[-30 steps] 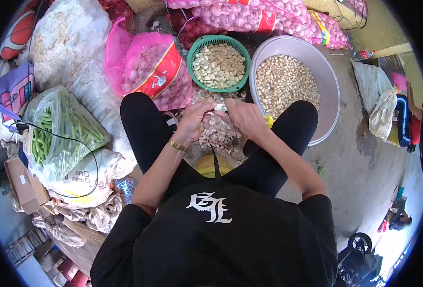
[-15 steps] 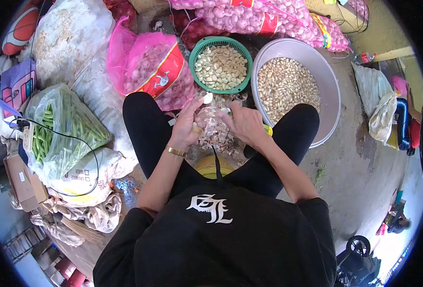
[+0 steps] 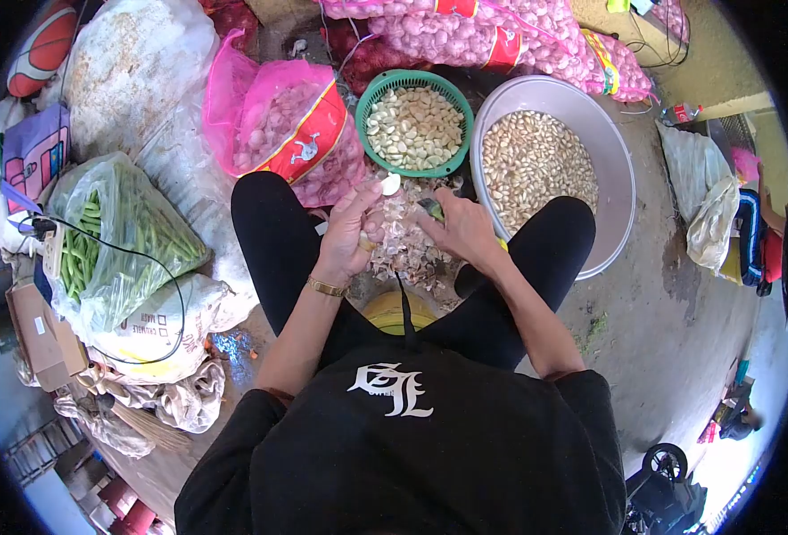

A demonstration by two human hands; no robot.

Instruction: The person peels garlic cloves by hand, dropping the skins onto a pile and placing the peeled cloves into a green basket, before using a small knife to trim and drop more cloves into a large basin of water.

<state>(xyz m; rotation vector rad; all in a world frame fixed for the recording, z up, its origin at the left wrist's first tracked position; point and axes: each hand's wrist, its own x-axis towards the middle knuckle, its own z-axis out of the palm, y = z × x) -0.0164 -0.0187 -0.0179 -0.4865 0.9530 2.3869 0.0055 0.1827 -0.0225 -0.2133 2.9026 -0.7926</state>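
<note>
My left hand (image 3: 351, 234) is closed, pinching a white peeled garlic clove (image 3: 391, 185) between thumb and fingertips; something pale also shows against its palm. Across from it, my right hand (image 3: 462, 230) is closed around what looks like a small knife (image 3: 432, 209), mostly hidden by the fingers. A short gap separates the two hands. Beneath them lies a heap of papery garlic skins (image 3: 404, 245). Just beyond stands a green plastic basket (image 3: 361, 123) with peeled cloves in it. To its right, a large grey basin (image 3: 618, 169) holds many unpeeled-looking cloves.
An opened pink mesh sack of garlic (image 3: 220, 120) leans at the left of the basket. More full garlic sacks (image 3: 536, 31) lie along the back. Left of my knee are a clear bag of green pods (image 3: 135, 232) and white sacks (image 3: 140, 76).
My right hand has turned slightly and drawn a little away from the clove, and the knife has tilted. My left hand still pinches the clove, almost unmoved.
</note>
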